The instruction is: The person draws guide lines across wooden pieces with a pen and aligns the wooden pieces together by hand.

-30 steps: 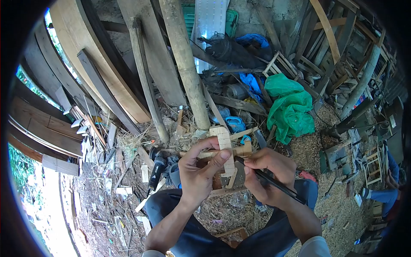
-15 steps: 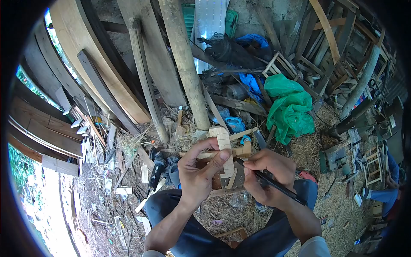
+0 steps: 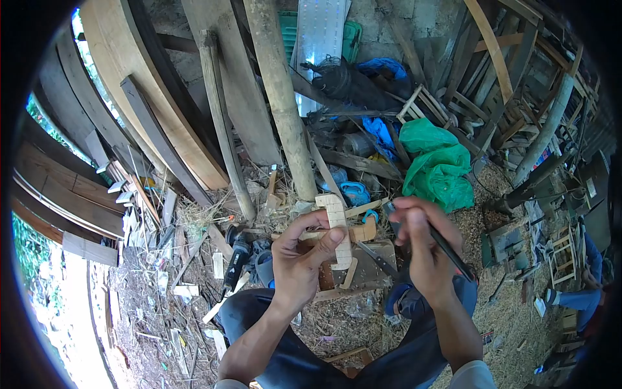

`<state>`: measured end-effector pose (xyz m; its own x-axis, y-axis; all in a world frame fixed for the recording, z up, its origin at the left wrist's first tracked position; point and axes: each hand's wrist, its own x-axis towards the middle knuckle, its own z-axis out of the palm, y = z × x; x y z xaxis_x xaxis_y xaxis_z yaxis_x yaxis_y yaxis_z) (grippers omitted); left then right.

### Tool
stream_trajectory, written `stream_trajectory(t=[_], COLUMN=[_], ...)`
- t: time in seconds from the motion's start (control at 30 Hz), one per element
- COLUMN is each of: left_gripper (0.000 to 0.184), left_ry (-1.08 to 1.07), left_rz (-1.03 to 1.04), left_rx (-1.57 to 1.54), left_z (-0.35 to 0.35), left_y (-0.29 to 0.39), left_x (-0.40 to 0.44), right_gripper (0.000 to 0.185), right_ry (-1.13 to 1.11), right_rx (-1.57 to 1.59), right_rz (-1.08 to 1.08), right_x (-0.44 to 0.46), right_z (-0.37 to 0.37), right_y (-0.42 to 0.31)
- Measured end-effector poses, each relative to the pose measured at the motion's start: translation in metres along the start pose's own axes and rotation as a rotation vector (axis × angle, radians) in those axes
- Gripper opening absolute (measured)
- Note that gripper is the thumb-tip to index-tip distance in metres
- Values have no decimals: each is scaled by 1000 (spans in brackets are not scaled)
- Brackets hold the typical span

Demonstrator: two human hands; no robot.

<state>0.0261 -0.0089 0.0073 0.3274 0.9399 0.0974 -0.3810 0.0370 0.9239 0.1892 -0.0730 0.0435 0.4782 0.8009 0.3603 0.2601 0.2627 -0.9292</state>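
Note:
My left hand [image 3: 299, 259] pinches a small pale wooden piece [image 3: 338, 236] between thumb and fingers. Pencil-like lines cross the piece, and its ends step out to the side. To the right and apart from it, my right hand [image 3: 427, 249] is closed around a slim black tool [image 3: 448, 251]; its kind is unclear. Beneath the hands sits a wooden block [image 3: 372, 275] with a bladed tool [image 3: 378, 258] lying across it. A curved wood offcut [image 3: 363, 232] lies just behind the block.
An angle grinder [image 3: 236, 262] lies on the littered ground to the left. Wooden posts [image 3: 278, 97] and long planks [image 3: 155, 97] lean behind. A green plastic bag [image 3: 437, 165] lies at back right. Another person's leg [image 3: 573, 297] shows at far right.
My right hand has lifted and moved right and away with the black tool, uncovering the block and the bladed tool. My left hand keeps the wooden piece nearly in place, slightly turned.

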Motion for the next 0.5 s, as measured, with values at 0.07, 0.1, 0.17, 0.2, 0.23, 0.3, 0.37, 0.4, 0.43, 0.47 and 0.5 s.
stream_trajectory(t=[0.07,0.1,0.17,0.2,0.23,0.3,0.37,0.4,0.43,0.47,0.5], left_gripper=[24,24,25,25,24,24,22,21,20,20,20], left_ry=[-17,-24,-37,-33,-30,-18,43,98,140,136,192], left_rz=[-34,-36,-88,-87,-73,-102,-86,-70,-109,-105,-201], left_rx=[-6,-6,-8,-14,-28,-71,-158,-242,-295,-298,-360], left_z=[0,0,-2,-2,-3,-8,-9,-10,-18,-26,-33], left_y=[-1,-2,-5,-6,-8,-16,-11,-10,-14,-16,-17], left_x=[-1,-1,-2,0,2,7,16,20,26,28,30], right_gripper=[18,18,18,18,19,20,20,20,23,23,24], right_ry=[-70,-167,-276,-281,-269,-240,-202,-160,-144,-143,-113], right_rx=[-2,50,133,128,165,202,232,265,270,268,294], right_rz=[-48,24,154,154,208,269,296,320,315,309,335], right_x=[-1,-4,-5,-4,-3,-1,5,9,13,13,13], right_z=[0,1,5,6,8,8,6,4,3,1,0], right_y=[17,18,17,18,20,30,36,37,39,40,41])
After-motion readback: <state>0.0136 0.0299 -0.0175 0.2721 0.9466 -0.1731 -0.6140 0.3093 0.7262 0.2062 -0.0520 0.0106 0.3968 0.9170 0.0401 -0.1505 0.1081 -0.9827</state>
